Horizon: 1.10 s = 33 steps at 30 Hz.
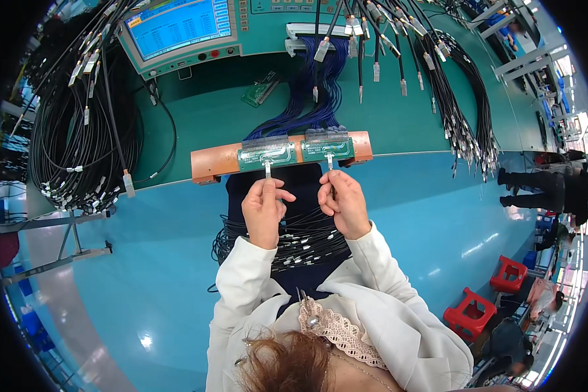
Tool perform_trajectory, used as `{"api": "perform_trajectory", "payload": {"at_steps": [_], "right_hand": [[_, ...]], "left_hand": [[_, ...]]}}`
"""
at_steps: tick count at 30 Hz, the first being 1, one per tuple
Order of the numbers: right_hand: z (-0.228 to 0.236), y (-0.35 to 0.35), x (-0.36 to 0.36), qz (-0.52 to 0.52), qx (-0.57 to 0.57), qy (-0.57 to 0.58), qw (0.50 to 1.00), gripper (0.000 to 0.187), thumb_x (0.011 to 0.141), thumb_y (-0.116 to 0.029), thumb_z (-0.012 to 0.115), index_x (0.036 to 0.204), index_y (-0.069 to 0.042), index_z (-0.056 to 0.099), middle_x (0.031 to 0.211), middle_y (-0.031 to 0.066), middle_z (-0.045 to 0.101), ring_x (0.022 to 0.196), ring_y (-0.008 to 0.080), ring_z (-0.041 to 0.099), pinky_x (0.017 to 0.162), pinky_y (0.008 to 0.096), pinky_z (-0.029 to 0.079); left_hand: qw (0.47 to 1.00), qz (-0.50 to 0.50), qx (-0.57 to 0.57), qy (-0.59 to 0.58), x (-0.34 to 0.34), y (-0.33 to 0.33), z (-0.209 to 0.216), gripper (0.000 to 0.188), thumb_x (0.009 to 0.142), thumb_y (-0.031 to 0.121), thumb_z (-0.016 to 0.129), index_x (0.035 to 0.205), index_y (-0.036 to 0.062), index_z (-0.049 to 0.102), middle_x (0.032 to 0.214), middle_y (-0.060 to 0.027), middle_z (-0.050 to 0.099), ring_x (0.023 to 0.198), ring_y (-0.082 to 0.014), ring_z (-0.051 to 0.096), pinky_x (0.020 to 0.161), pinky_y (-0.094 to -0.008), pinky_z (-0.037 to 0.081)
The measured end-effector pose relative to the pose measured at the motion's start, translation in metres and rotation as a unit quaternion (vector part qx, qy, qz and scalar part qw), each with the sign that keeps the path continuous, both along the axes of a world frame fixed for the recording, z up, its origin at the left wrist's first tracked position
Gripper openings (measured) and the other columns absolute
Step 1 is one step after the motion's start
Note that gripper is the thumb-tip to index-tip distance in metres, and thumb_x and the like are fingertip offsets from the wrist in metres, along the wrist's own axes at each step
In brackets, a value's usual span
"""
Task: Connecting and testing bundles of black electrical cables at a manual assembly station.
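Note:
My left hand (264, 208) pinches a cable connector (268, 170) between thumb and fingers, its tip at the front edge of a green circuit board (266, 155). To the right, my right hand (346, 201) is closed in the same way on a second cable connector (330, 160), which meets the front edge of another green circuit board (328, 149). Whether either plug is fully seated is too small to tell. Both boards sit on an orange-brown block (215, 161) at the table's near edge. Dark blue wires (300, 108) run back from the boards.
A coil of black cables (300, 248) lies across my lap. Behind the boards stands a tester with a lit screen (179, 29). A small loose circuit board (260, 89) rests on the green table (202, 111). Black cable bundles hang at left (78, 144) and right (460, 98).

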State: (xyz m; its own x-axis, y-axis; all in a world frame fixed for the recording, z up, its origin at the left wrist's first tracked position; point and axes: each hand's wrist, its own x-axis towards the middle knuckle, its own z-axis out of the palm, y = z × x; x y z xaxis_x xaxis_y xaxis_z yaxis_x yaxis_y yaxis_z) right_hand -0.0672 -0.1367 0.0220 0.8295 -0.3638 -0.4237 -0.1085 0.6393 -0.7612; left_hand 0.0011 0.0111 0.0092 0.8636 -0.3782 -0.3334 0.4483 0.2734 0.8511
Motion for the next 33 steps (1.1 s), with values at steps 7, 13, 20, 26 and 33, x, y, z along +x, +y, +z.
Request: {"api": "perform_trajectory", "payload": {"at_steps": [7, 13, 20, 26, 33], "right_hand": [[-0.001, 0.001, -0.002, -0.013, -0.019, 0.001, 1.0, 0.022, 0.098, -0.017, 0.04, 0.089, -0.001, 0.051, 0.061, 0.0081, 0.056, 0.038, 0.0041, 0.028, 0.036, 0.0197, 0.027], [-0.004, -0.001, 0.005, -0.032, -0.025, -0.009, 0.999, 0.023, 0.097, -0.017, 0.042, 0.085, 0.0, 0.052, 0.059, 0.0092, 0.056, 0.038, 0.0048, 0.03, 0.036, 0.0201, 0.028], [-0.008, 0.006, 0.008, -0.022, -0.055, -0.01, 0.998, 0.023, 0.096, -0.018, 0.044, 0.085, -0.001, 0.055, 0.057, 0.0077, 0.054, 0.037, 0.0051, 0.031, 0.034, 0.0201, 0.026], [-0.011, -0.006, 0.0, 0.027, -0.096, -0.054, 0.994, 0.025, 0.097, -0.02, 0.043, 0.089, 0.001, 0.053, 0.064, 0.0109, 0.059, 0.042, 0.0086, 0.043, 0.043, 0.0228, 0.041], [0.021, -0.026, -0.029, -0.067, -0.451, 0.007, 0.89, 0.021, 0.094, -0.016, 0.049, 0.089, 0.001, 0.058, 0.074, 0.0058, 0.061, 0.063, 0.0075, 0.053, 0.058, 0.0211, 0.043]], "left_hand": [[0.999, 0.014, 0.03, -0.012, 0.0, -0.009, 0.004, 0.019, 0.097, 0.014, 0.043, 0.092, -0.0005, 0.055, 0.069, -0.0115, 0.063, 0.041, -0.0029, 0.035, 0.04, -0.0179, 0.028], [0.999, 0.017, 0.043, -0.02, 0.004, -0.013, 0.005, 0.02, 0.097, 0.013, 0.043, 0.092, -0.002, 0.055, 0.072, -0.0113, 0.063, 0.045, -0.0036, 0.038, 0.043, -0.0187, 0.031], [0.997, 0.039, 0.044, -0.055, 0.001, -0.004, -0.007, 0.02, 0.096, 0.019, 0.047, 0.093, 0.0015, 0.056, 0.071, -0.0104, 0.064, 0.046, -0.0043, 0.04, 0.042, -0.0192, 0.032], [0.997, -0.013, 0.043, -0.057, 0.006, -0.008, -0.01, 0.025, 0.096, 0.021, 0.047, 0.092, -0.0016, 0.057, 0.076, -0.0105, 0.065, 0.053, -0.0091, 0.054, 0.05, -0.0213, 0.043], [0.796, 0.217, 0.335, -0.456, 0.038, 0.116, 0.078, 0.014, 0.081, 0.01, 0.063, 0.09, 0.0011, 0.059, 0.077, -0.0117, 0.059, 0.063, -0.0231, 0.057, 0.058, -0.033, 0.045]]}}
